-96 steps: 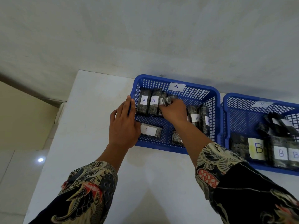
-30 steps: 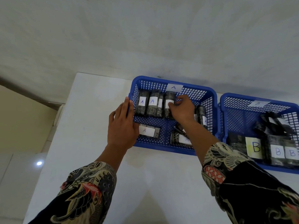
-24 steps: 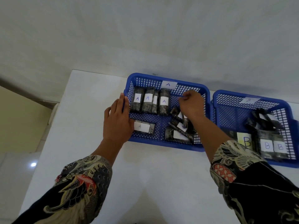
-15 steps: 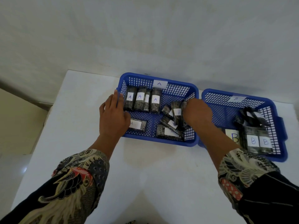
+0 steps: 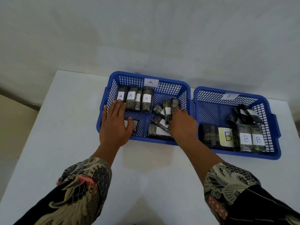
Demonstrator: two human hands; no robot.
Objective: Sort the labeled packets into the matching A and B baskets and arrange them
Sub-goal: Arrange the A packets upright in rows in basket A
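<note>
Right hand reaches into basket A, fingers curled into a loose heap of packets near the basket's right wall; it seems to grip one upright packet, though which one the fingers close on I cannot tell. Left hand lies spread and flat over basket A's left front corner, fingertips touching the nearest packet of the row, thumb on a single flat packet.

By my reading, the sorting looks finished: every readable label in basket A says A, and basket B, just right of basket A, holds three packets marked B along its front wall. No packets lie on the table. What remains is arranging. Four packets stand in a neat row against basket A's back left wall; the heap by the right hand, one flat packet at the front and the one under the left thumb are not yet lined up. A dark jumble at basket B's right back also looks unsorted; its labels cannot be read.

Open floor in basket A runs right of the row along the back wall, room for the heap to join. Basket A's walls are low mesh, and its right wall touches basket B.
</note>
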